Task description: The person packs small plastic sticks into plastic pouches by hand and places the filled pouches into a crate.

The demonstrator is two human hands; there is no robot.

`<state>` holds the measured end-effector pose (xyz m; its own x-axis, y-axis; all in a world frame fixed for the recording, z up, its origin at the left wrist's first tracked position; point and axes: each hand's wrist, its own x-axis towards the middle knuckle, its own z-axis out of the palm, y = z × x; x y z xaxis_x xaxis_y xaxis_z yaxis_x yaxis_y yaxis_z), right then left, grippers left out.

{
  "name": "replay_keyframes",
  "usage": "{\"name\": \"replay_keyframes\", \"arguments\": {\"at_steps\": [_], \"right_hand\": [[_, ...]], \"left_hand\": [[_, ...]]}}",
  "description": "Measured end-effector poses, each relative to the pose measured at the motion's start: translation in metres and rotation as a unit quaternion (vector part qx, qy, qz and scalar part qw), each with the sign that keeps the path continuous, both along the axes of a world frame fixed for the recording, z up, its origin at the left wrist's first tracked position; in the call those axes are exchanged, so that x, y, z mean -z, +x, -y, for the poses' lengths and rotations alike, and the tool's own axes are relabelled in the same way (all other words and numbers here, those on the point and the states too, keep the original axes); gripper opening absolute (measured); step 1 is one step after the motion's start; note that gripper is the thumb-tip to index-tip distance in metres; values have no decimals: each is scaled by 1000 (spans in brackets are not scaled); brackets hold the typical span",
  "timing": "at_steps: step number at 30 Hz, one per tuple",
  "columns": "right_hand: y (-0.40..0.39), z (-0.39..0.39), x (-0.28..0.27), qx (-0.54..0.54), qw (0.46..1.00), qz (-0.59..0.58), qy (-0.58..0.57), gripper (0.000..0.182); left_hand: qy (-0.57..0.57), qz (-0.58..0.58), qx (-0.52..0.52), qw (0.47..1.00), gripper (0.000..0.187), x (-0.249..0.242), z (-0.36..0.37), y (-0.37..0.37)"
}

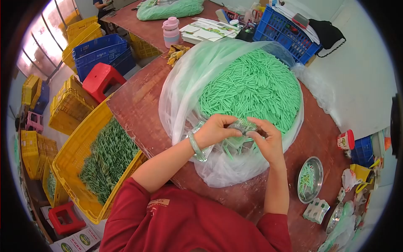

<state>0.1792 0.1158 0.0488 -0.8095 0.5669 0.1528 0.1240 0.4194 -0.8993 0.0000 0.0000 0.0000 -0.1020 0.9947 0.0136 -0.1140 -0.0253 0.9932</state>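
Between my two hands is a small clear plastic packet (pixel 243 126), apparently with green sticks inside. My left hand (pixel 216 130), with a bangle at the wrist, pinches its left side. The thumb and fingers of my right hand (pixel 268 136) close on the right side. Both are just over the near edge of a large translucent plastic bag (pixel 180 101). Inside that open bag lies a big heap of thin light-green sticks (pixel 256 84). A few loose sticks and crumpled clear plastic show below my hands. Fine details of the packet are partly hidden by my fingers.
On my left a yellow crate (pixel 69 168) holds many green packets (pixel 109 164). A metal bowl (pixel 310 180) with some sticks stands at the right. Farther back are a pink bottle (pixel 171 31), a blue crate (pixel 285 35) and a red stool (pixel 100 80). Another person (pixel 103 6) is far off.
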Motion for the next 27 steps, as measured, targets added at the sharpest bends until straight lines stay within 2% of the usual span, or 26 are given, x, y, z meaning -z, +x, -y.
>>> {"name": "replay_keyframes", "arguments": {"at_steps": [2, 5, 8, 11, 12, 14, 16, 19, 22, 25, 27], "right_hand": [[-1, -2, 3, 3, 998, -55, -27, 39], [-11, 6, 3, 18, 999, -25, -28, 34], [-14, 11, 5, 28, 996, -22, -83, 31], [-25, 27, -3, 17, 997, 4, -70, 29], [-29, 31, -4, -12, 999, 19, -32, 29], [-35, 35, -4, -88, 995, 41, 34, 30], [-40, 43, -12, -105, 991, 52, 59, 31], [-32, 21, 6, -76, 990, 77, 89, 33], [-17, -19, 29, -48, 990, 124, 42, 34], [-10, -46, 39, -22, 984, 173, 34, 30], [-5, -67, 53, -1, 984, 174, 47, 31]], "left_hand": [[-16, 3, -16, 1000, 33, -7, 2, 0], [36, 65, 4, 997, 32, 6, 2, -4], [56, 11, -28, 998, 33, -2, 5, -3], [76, -135, -58, 986, 33, -21, 17, -12], [65, -174, -54, 981, 27, -21, 25, -19], [52, -299, -65, 951, 22, -44, 59, -37], [38, -385, -99, 917, 16, -41, 105, -62], [-83, -456, -194, 865, 8, -49, 205, -103], [-300, -491, -221, 787, 5, -47, 311, -126], [-491, -488, -192, 695, 5, -15, 392, -129], [-543, -479, -139, 675, 12, 27, 435, -118]]}}
